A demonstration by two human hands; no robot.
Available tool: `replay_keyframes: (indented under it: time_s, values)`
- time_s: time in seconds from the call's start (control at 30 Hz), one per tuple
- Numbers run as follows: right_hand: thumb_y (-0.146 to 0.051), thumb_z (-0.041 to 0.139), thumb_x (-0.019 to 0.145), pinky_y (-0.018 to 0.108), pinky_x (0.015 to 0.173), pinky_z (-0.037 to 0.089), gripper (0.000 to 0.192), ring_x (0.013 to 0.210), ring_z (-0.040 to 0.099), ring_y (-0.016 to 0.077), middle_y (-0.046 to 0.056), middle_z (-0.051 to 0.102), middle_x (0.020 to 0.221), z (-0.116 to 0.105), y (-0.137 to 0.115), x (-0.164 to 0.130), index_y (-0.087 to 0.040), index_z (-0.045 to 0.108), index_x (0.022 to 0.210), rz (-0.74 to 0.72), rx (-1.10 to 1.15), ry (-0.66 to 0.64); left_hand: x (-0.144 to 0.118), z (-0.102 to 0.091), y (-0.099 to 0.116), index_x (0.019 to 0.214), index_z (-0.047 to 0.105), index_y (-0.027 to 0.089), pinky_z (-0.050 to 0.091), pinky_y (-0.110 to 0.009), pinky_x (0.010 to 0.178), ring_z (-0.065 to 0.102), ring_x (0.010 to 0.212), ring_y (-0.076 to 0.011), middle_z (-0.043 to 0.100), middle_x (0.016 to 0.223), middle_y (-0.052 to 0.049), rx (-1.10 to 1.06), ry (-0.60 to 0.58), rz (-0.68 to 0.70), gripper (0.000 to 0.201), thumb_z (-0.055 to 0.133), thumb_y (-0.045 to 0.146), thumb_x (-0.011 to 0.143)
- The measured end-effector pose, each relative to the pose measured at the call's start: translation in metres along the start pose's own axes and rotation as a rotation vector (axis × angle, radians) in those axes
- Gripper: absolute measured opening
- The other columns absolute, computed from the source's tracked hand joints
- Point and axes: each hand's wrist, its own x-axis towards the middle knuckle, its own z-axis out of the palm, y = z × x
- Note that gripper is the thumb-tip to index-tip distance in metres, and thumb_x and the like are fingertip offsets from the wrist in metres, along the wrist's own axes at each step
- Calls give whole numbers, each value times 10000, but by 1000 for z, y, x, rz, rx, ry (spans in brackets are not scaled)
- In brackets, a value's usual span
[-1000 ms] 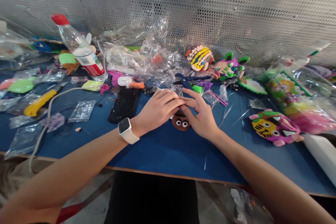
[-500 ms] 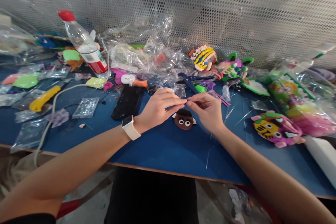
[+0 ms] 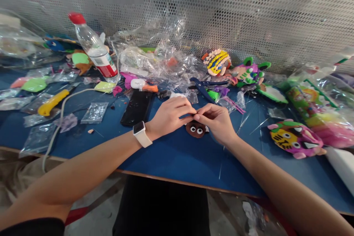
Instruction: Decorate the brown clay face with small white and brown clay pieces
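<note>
Just above a brown clay face (image 3: pixel 197 130) with two white googly eyes, my two hands meet at the fingertips. My left hand (image 3: pixel 173 116), with a white-strapped watch at the wrist, has its fingers pinched together. Thumb and forefinger of my right hand (image 3: pixel 217 120) are pressed against the left fingertips. A tiny dark bit seems to sit between them, too small to name. The hands cover the top of the brown face, which lies on the blue table (image 3: pixel 171 160). A black phone (image 3: pixel 136 107) lies left of my left hand.
Blue-handled pliers (image 3: pixel 203 87) and plastic wrappers (image 3: pixel 166 59) lie behind my hands. A red-capped bottle (image 3: pixel 99 57), a yellow utility knife (image 3: pixel 54 103) and a cable (image 3: pixel 62 112) are at left. At right lie a colourful clay face (image 3: pixel 295 138) and a bag of clay (image 3: pixel 326 118).
My hands have come slightly lower and nearer, now covering the upper part of the brown face. The whole view has shifted a little; the fingertips remain together.
</note>
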Motion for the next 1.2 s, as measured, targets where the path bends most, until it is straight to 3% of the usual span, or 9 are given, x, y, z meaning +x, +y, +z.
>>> replay_keyframes:
  time_s: [0.13,0.27,0.5,0.77,1.03,1.2]
  values:
    - [-352,1012,700,297,713,642,411,770,769,166,-7,791,841,2,-2,0,-240,639,834,-34,42,42,0,3,2,1083,717,194,569,-317,829,673,915,-171,714,987,-55,52,-26,42,149,592,272,1100]
    - [-373,1025,672,317,771,648,452,816,764,172,-3,777,870,-2,-2,1,-234,639,861,-37,-12,67,-1,2,3,1211,707,201,575,-302,814,667,914,-165,709,1018,-53,75,-30,94,182,577,276,1109]
    - [-415,970,771,337,767,677,390,832,813,206,41,845,947,0,-3,-3,-243,715,1011,67,-4,-51,-3,-1,3,1040,734,181,580,-289,794,668,881,-156,701,971,-50,39,-17,65,190,583,279,1103]
    - [-431,1017,694,337,686,684,485,729,810,214,24,848,873,4,-6,-2,-247,693,1006,58,41,-26,-4,0,2,1165,751,220,593,-286,797,670,909,-153,694,996,-44,26,5,68,204,576,309,1110]
    - [-447,925,825,318,738,691,382,812,827,204,40,854,930,1,-5,0,-239,712,1064,11,-22,-23,-2,-3,-3,1130,738,186,602,-306,824,660,921,-161,700,999,-51,31,52,116,147,628,270,1079]
    - [-452,864,892,393,821,713,518,883,837,233,55,854,1018,2,-7,-2,-261,649,1324,-18,-72,-38,-3,-5,-3,1132,745,194,616,-300,816,693,930,-159,714,1016,-52,66,23,106,162,613,279,1089]
